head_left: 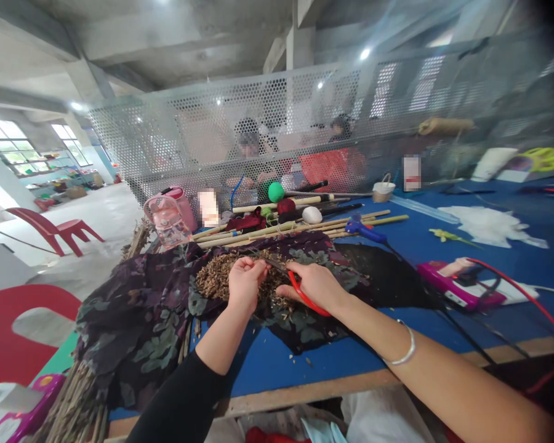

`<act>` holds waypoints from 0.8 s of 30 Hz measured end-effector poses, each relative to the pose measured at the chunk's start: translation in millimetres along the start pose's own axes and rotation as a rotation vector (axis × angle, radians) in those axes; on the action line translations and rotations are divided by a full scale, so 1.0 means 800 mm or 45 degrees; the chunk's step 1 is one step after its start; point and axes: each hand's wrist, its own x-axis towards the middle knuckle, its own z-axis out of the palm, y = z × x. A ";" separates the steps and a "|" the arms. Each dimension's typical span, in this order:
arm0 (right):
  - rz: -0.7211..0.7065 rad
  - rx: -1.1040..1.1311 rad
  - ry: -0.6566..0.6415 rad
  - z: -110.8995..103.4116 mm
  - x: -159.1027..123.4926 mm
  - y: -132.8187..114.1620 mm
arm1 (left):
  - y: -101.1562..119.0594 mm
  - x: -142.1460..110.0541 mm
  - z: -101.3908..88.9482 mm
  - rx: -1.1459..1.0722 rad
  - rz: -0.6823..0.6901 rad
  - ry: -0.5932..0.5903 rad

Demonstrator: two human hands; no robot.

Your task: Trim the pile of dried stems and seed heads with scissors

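Observation:
My left hand (245, 283) is closed in a pinch over a heap of small brown dried plant bits (215, 278). What sits between its fingertips is too small to make out. My right hand (317, 284) grips a pair of red-handled scissors (308, 299), their dark blades pointing left at the left fingertips. Under the heap lies a dark floral cloth (152, 307), spread over the blue tabletop (253, 363). Some loose bits are scattered on the cloth and the table's near part.
Behind the heap lie bamboo sticks (277, 231), a green ball (276, 192) and a blue glue gun (365, 230). A magenta power strip (461, 286) with a red cable stands right. Bundled dry stalks (71, 400) lean at the left edge. People sit beyond a perforated metal screen (203, 135).

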 end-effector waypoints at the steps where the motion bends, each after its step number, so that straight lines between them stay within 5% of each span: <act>1: 0.010 -0.013 -0.009 0.000 0.000 0.000 | 0.000 0.000 0.000 0.011 -0.006 0.000; 6: 0.032 0.104 -0.082 -0.002 0.004 0.007 | 0.000 0.002 -0.003 0.134 -0.036 -0.010; 10: -0.053 0.452 -0.221 -0.013 0.007 0.030 | -0.002 0.010 -0.014 0.580 0.063 -0.053; 17: 0.189 1.306 -0.705 -0.035 0.000 0.070 | 0.007 0.011 -0.024 1.407 0.664 -0.016; 19: 0.230 1.358 -0.695 -0.036 0.000 0.076 | 0.011 0.004 -0.020 1.528 0.732 -0.120; 24: 0.338 1.316 -0.368 -0.028 0.006 0.080 | 0.017 -0.013 -0.011 1.716 0.799 -0.509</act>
